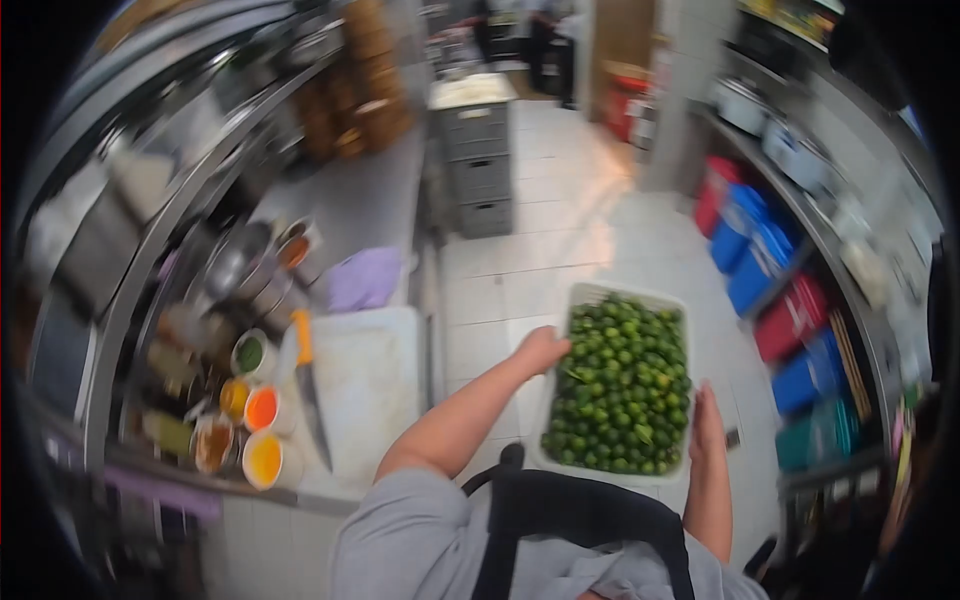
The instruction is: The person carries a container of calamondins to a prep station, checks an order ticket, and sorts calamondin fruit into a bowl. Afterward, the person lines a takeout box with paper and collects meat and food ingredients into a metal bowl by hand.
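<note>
**Two-Handed Hold on a Tray (pixel 612 473) of Green Fruits (pixel 625 390)**

The left hand (pixel 543 350) closes around the left rim of the tray, near its far end. The right hand (pixel 709 422) lies along the opposite side wall, fingers pointing forward; the pictures do not show whether its fingertips clamp the edge. The tray is in front of the torso, over the tiled floor (pixel 490 270). Its underside is hidden, so other support cannot be determined. The tray is rectangular and pale; small round green fruits fill it from wall to wall.

Left of the tray, apart from it, a white cutting board (pixel 370 400) lies on the metal counter. A knife (pixel 309 380) with an orange handle rests along the board's left edge, blade toward the wearer. A purple cloth (pixel 364 278) lies just beyond the board. Left of the knife stand an orange-filled container (pixel 262 408), a yellow-filled container (pixel 264 460) and a green-filled container (pixel 253 354). A metal bowl (pixel 240 260) stands behind this group.

Ahead, grey crates (pixel 480 165) form a stack on the floor. On the right, blue bins (pixel 740 225), a red bin (pixel 790 318) and a teal bin (pixel 818 435) line the space below a shelf. At the far end, blurred, people (pixel 545 50) stand.
</note>
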`<state>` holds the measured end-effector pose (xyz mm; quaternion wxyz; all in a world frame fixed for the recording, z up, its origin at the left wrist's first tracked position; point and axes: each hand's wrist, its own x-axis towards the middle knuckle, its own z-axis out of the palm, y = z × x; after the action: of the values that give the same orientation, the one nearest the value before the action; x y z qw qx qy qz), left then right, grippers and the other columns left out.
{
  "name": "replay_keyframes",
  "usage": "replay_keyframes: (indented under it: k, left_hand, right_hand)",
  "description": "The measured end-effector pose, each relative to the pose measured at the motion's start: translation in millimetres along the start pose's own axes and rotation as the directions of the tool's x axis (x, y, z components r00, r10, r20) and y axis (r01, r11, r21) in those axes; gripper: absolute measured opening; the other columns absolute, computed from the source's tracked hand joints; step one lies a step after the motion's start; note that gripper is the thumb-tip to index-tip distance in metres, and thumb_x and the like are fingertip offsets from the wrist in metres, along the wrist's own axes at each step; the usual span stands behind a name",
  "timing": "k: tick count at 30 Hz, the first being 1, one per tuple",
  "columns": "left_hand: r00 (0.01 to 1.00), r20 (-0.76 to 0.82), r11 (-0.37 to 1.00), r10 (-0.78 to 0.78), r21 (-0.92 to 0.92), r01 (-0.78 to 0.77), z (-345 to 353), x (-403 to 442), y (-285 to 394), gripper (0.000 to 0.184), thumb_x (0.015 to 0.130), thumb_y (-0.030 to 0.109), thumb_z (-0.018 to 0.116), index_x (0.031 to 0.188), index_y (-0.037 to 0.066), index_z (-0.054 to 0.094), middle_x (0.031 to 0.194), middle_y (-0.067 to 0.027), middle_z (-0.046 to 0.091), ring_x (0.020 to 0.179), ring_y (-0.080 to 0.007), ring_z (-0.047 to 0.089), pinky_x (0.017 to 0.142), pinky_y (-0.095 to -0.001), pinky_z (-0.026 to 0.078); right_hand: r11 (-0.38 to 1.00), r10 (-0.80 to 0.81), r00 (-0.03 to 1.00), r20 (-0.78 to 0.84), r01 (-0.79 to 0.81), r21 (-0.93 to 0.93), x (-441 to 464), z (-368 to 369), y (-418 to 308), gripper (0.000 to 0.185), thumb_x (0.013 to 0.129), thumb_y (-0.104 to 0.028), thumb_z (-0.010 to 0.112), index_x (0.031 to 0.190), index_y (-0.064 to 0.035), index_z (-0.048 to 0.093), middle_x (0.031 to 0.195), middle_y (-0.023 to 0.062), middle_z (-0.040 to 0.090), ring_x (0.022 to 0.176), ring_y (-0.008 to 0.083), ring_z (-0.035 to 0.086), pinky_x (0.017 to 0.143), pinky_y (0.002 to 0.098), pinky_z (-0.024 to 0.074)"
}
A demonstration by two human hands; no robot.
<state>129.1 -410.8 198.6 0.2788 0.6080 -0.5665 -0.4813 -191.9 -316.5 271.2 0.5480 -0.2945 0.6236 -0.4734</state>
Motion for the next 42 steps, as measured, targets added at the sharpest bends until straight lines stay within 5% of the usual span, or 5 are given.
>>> replay_keyframes:
  k: [4, 18, 25, 35, 42]
  left_hand:
    - [0.998, -0.028, 0.999, -0.053, 0.009, 0.054, 20, -23, -15, 0.043, 0.075, 0.029, 0.053, 0.092, -0.010, 0.060, 0.082, -0.0282, 0.062, 0.074, -0.0372, 0.064, 0.070, -0.0433, 0.051]
    - [0.943, -0.328, 0.990, 0.062, 0.137, -0.017, 12, -22, -10, 0.043, 0.078, 0.034, 0.051, 0.088, -0.007, 0.060, 0.091, -0.0291, 0.061, 0.087, -0.0414, 0.059, 0.079, -0.0454, 0.046]
    - [0.797, -0.603, 1.000, -0.029, -0.015, 0.025, 33, -61, -18, 0.037, 0.082, 0.033, 0.057, 0.076, -0.003, 0.061, 0.065, -0.0100, 0.060, 0.061, -0.0192, 0.056, 0.061, -0.0360, 0.044]
    - [0.620, -0.778, 0.970, -0.100, -0.214, -0.112, 54, -94, -16, 0.030, 0.081, 0.028, 0.059, 0.076, -0.002, 0.062, 0.066, -0.0021, 0.058, 0.060, -0.0107, 0.049, 0.056, -0.0282, 0.040]
    - [0.541, -0.840, 0.992, -0.040, -0.097, -0.077, 60, -96, -9, 0.033, 0.080, 0.028, 0.059, 0.081, -0.004, 0.064, 0.067, -0.0055, 0.060, 0.061, -0.0129, 0.052, 0.059, -0.0298, 0.042]
  right_hand:
    - [0.982, 0.169, 0.961, 0.220, -0.183, 0.043, 1, -15, 5, 0.065, 0.093, -0.049, 0.043, 0.129, 0.0052, 0.042, 0.131, 0.0175, 0.048, 0.122, 0.0232, 0.044, 0.104, 0.0333, 0.0319]
    - [0.996, 0.041, 0.951, 0.305, -0.062, 0.059, 40, -1, 5, 0.062, 0.094, -0.047, 0.041, 0.130, 0.0045, 0.042, 0.130, 0.0164, 0.048, 0.122, 0.0236, 0.044, 0.103, 0.0349, 0.0338]
    - [0.990, 0.011, 0.800, 0.600, -0.095, 0.108, 88, -12, 10, 0.059, 0.095, -0.045, 0.041, 0.126, 0.0045, 0.046, 0.125, 0.0176, 0.052, 0.115, 0.0240, 0.050, 0.099, 0.0349, 0.0386]
    - [0.989, -0.015, 0.499, 0.866, -0.118, 0.084, 127, -5, -1, 0.056, 0.095, -0.045, 0.041, 0.123, 0.0025, 0.049, 0.116, 0.0168, 0.058, 0.102, 0.0243, 0.058, 0.091, 0.0364, 0.0464]
    - [1.000, -0.015, 0.599, 0.801, -0.007, 0.024, 148, 4, 12, 0.057, 0.093, -0.049, 0.041, 0.108, 0.0029, 0.059, 0.103, 0.0145, 0.064, 0.093, 0.0227, 0.061, 0.087, 0.0333, 0.0465]
